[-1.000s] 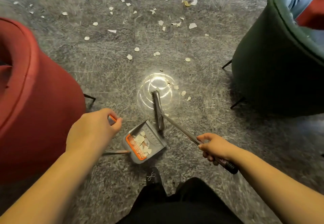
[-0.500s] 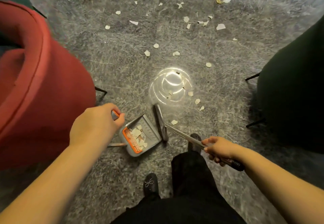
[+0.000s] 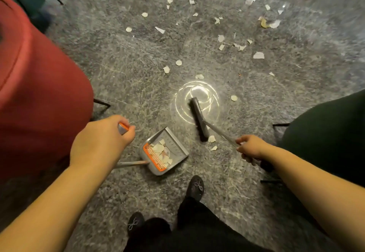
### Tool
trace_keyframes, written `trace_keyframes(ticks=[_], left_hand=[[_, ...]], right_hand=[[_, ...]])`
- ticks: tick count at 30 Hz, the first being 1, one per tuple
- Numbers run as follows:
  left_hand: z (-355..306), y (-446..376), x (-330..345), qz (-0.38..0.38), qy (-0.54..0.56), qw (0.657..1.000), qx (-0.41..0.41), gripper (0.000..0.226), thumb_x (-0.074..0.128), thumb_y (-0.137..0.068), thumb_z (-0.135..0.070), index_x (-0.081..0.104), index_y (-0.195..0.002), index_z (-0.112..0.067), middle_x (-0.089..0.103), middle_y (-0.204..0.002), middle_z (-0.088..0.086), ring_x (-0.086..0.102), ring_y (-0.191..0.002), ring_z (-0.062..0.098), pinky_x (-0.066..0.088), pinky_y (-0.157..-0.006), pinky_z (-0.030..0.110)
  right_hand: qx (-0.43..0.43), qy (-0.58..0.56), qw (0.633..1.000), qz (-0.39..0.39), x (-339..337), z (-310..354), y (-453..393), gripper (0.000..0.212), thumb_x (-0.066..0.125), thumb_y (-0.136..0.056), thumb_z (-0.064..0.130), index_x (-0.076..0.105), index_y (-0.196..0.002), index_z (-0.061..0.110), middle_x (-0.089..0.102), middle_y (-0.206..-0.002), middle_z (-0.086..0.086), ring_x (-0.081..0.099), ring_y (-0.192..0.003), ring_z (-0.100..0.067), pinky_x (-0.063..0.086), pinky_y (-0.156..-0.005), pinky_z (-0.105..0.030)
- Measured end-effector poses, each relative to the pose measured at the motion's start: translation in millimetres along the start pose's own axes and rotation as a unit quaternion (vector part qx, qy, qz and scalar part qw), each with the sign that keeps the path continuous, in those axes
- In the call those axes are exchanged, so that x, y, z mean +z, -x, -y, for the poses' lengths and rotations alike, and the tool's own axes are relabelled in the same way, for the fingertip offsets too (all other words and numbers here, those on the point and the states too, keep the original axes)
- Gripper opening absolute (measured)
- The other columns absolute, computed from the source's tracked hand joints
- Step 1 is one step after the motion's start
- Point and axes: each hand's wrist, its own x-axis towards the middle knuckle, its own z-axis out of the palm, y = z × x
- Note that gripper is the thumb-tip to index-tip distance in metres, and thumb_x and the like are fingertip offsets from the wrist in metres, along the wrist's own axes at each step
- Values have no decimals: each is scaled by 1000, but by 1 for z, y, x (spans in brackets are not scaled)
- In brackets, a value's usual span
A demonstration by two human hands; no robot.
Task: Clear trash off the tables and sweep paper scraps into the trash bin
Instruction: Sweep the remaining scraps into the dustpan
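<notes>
On the grey speckled floor (image 3: 122,78), a grey plastic dustpan with an orange comb edge (image 3: 165,151) holds torn white paper scraps (image 3: 161,150), mouth facing up-right toward the grey long-handled broom (image 3: 198,122). The broom's head runs near-to-far. The left hand (image 3: 100,141) grips the dustpan's handle; the right hand (image 3: 250,148) grips the broom's.

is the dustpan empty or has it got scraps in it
Not empty: the dustpan holds several pale paper scraps heaped by its orange comb, with much of the tray bare.

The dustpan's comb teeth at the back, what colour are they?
Orange, against the grey dustpan body; the comb shows clearly in the head view.
</notes>
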Motion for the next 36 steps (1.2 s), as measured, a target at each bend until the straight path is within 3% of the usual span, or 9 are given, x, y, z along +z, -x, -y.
trace_keyframes(ticks=[5, 7, 14, 18, 25, 28, 30, 32, 36], left_hand=[[-28, -14, 4, -8, 18, 1000, -11, 16, 66, -86, -45, 68, -87, -29, 70, -83, 4, 53, -71, 25, 37, -61, 31], [-37, -20, 5, -8, 21, 1000, -11, 16, 66, -86, -45, 68, -88, -29, 70, -82, 4, 46, -69, 20, 37, -61, 31], [-73, -42, 5, 13, -3, 999, 40, 17, 63, -88, -47, 68, -92, -31, 69, -82, 2, 52, -71, 23, 39, -63, 31], [-89, -58, 7, 18, -26, 997, 77, 19, 61, -89, -49, 67, -93, -32, 57, -69, -2, 46, -65, 20, 35, -57, 30], [-103, -103, 10, 39, -59, 986, 149, 19, 60, -89, -51, 66, -91, -33, 61, -68, -3, 52, -64, 23, 43, -56, 31], [-107, -125, 10, 59, -56, 979, 186, 16, 61, -88, -52, 63, -84, -36, 66, -72, -5, 56, -66, 23, 47, -58, 31], [-110, -142, 8, 73, -63, 972, 215, 17, 60, -88, -53, 63, -84, -36, 68, -76, -6, 59, -70, 23, 47, -60, 31], [-113, -159, 5, 92, -78, 963, 241, 18, 59, -88, -53, 64, -86, -36, 66, -76, -8, 56, -71, 23, 43, -60, 30], [-121, -191, -1, 103, -99, 944, 297, 19, 59, -89, -51, 64, -84, -33, 63, -71, -7, 51, -68, 20, 37, -59, 30]], right_hand=[[-21, -10, 999, -35, -35, 17, -26, 44, 50, -96, 5, 42, -139, 8, 56, -71, -16, 51, -52, -25, 43, -52, -34], [-23, -37, 998, -42, -47, 15, -29, 46, 49, -96, 6, 39, -141, 10, 55, -71, -16, 50, -50, -24, 41, -47, -31], [-18, -111, 991, -72, -56, -5, -15, 44, 51, -95, 8, 45, -138, 14, 55, -64, -13, 46, -38, -18, 37, -39, -24], [9, -163, 984, -73, -47, -18, 3, 45, 49, -96, 7, 41, -139, 13, 54, -64, -14, 47, -40, -19, 38, -39, -25], [74, -269, 956, -90, -16, -33, 31, 42, 45, -95, 1, 35, -136, -7, 43, -56, -12, 40, -43, -20, 30, -43, -24], [97, -292, 946, -102, 5, -33, 33, 33, 42, -93, -1, 41, -126, -9, 43, -51, -12, 39, -42, -20, 29, -43, -25], [117, -323, 933, -109, 21, -24, 35, 16, 42, -94, 1, 55, -104, 3, 44, -47, -10, 40, -38, -20, 32, -40, -22], [134, -353, 918, -121, 37, -14, 34, 15, 42, -94, 1, 52, -87, 10, 44, -46, -8, 40, -34, -18, 33, -36, -20], [161, -378, 901, -143, 63, 16, 30, 16, 41, -92, -3, 53, -90, 8, 46, -53, -8, 44, -31, -13, 33, -32, -19]])
